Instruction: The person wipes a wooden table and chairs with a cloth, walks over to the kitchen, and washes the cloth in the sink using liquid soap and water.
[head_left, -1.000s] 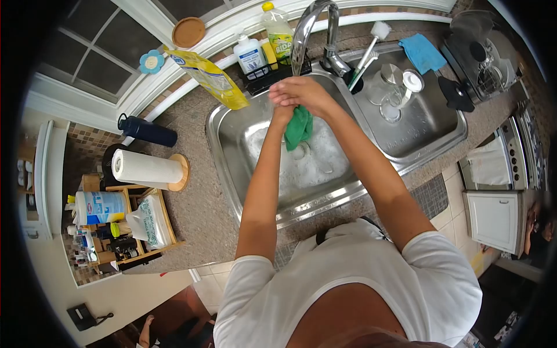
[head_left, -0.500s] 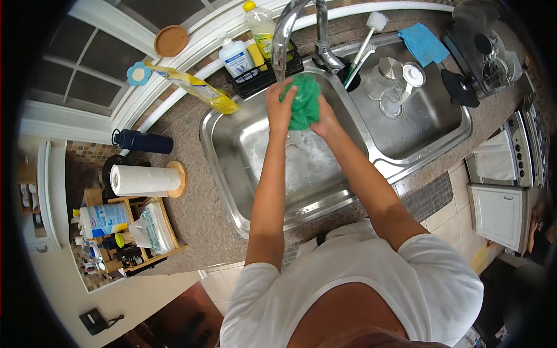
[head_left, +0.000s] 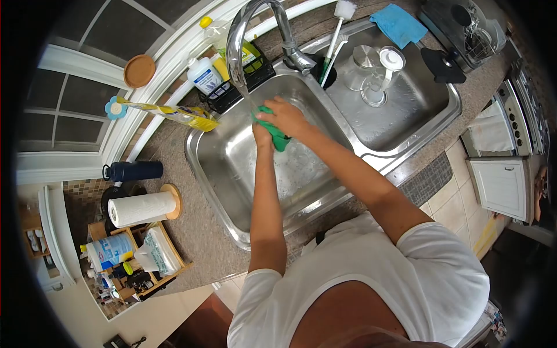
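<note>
A green cloth (head_left: 280,141) is bunched between my hands over the left basin of the steel sink (head_left: 232,174), just below the spout of the chrome faucet (head_left: 235,52). My left hand (head_left: 262,134) grips it from the left and below, its fingers partly hidden. On the upper right side, my right hand (head_left: 285,118) is closed over the cloth, which hangs out beneath it. Water runs from the spout beside the hands. The basin floor is wet, with a little foam.
The right basin holds a glass jar (head_left: 362,68) and a white-lidded container (head_left: 391,60). Behind the sink stand a black caddy (head_left: 238,87) with bottles and a yellow bag (head_left: 185,116). Paper towels (head_left: 142,209) and a dark bottle (head_left: 134,170) are left. A blue cloth (head_left: 398,25) lies back right.
The cloth, spread between both hands half a second ago, is now squeezed smaller. Foam in the basin has thinned since one second ago. The view has shifted and turned.
</note>
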`<state>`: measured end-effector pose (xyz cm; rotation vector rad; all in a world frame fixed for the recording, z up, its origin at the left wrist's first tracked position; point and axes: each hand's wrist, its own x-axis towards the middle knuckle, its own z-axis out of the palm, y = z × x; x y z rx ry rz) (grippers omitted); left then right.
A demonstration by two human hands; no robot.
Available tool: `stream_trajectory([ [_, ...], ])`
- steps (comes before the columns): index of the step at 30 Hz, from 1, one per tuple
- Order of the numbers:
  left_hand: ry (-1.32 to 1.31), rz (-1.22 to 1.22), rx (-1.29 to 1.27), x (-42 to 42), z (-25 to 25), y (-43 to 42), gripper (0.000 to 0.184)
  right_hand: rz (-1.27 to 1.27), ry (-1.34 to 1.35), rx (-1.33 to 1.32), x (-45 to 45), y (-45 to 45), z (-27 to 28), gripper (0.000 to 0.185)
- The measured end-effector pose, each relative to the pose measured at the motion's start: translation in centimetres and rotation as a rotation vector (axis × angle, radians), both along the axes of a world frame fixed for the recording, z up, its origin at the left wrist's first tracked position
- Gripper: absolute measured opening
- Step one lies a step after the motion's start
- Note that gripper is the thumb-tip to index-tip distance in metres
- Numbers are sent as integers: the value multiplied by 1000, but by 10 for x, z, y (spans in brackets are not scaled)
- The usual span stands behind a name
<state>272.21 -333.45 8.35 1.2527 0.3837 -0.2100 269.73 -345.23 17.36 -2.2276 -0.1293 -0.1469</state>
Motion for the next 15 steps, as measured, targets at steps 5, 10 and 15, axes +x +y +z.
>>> stream_trajectory([
  [5, -162, -359, 911, 26, -13, 20, 49, -75, -187, -7, 33, -69, -25, 34],
  [10, -229, -481, 668, 27, 37, 10, 48, -357, -486, -71, 31, -78, 8, 31],
  [15, -107, -495, 351, 23, 73, 4, 47, -223, -518, -130, 58, -100, -14, 17],
])
